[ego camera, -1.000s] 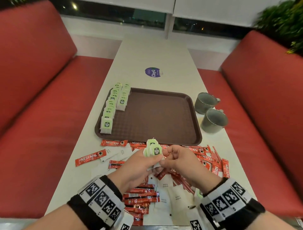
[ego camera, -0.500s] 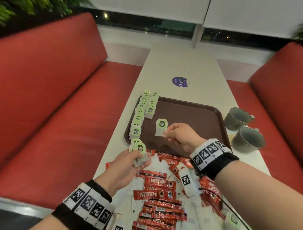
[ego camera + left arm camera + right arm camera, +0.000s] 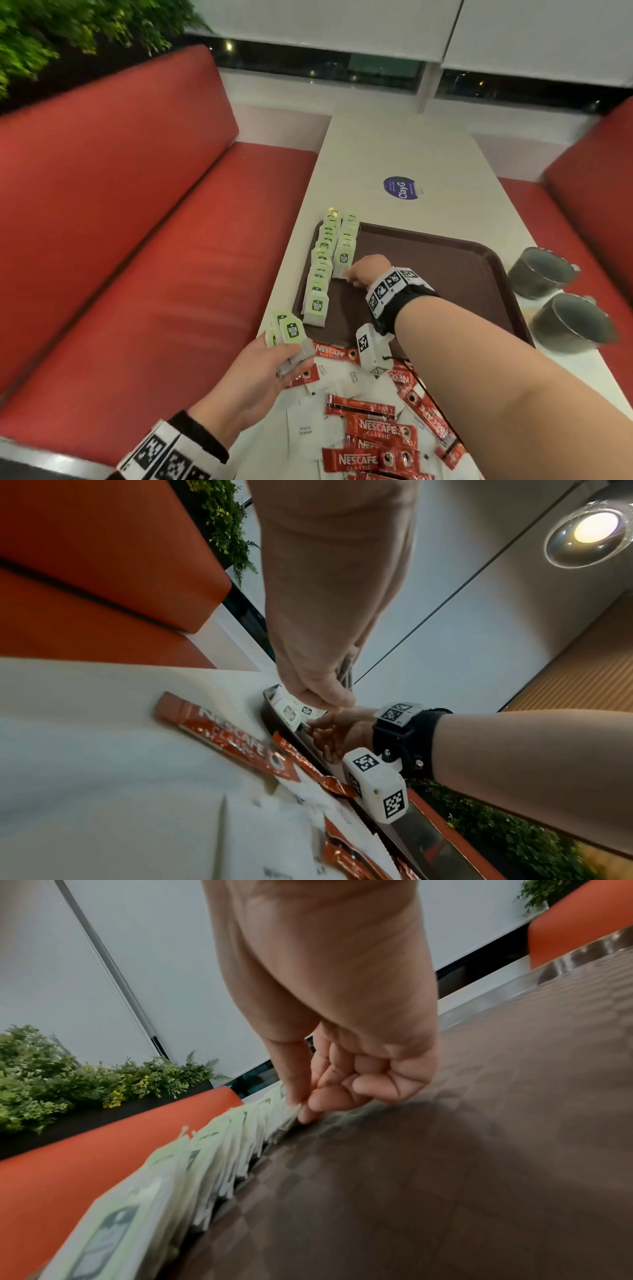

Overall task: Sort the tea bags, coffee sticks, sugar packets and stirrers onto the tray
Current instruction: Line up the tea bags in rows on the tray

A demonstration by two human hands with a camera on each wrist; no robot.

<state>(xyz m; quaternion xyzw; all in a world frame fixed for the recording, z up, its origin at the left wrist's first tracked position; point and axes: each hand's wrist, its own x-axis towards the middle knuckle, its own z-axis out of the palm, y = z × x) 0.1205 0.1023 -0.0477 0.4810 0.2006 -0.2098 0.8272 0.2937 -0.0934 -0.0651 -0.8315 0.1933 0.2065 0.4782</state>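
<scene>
A brown tray [image 3: 445, 267] lies on the white table, with two rows of green tea bags [image 3: 320, 274] standing along its left side. My right hand [image 3: 351, 275] reaches over the tray and pinches a tea bag [image 3: 343, 262] at the near end of the shorter inner row; the right wrist view shows thumb and forefinger [image 3: 301, 1112] on that bag's edge, low on the tray floor [image 3: 445, 1150]. My left hand [image 3: 287, 353] hovers at the tray's near left corner and grips a small stack of tea bags [image 3: 291, 334]. Red coffee sticks [image 3: 376, 431] and white sugar packets [image 3: 305, 428] lie mixed near me.
Two grey metal cups [image 3: 541, 274] [image 3: 572, 323] stand right of the tray. A round purple sticker [image 3: 400, 187] marks the table beyond it. Red bench seats [image 3: 137, 240] flank the table on both sides. A loose coffee stick [image 3: 232, 739] lies beside the tray's near edge.
My right hand took one tea bag from the stack in my left hand and carried it forward to the inner row on the tray. My left hand stayed near the tray's corner.
</scene>
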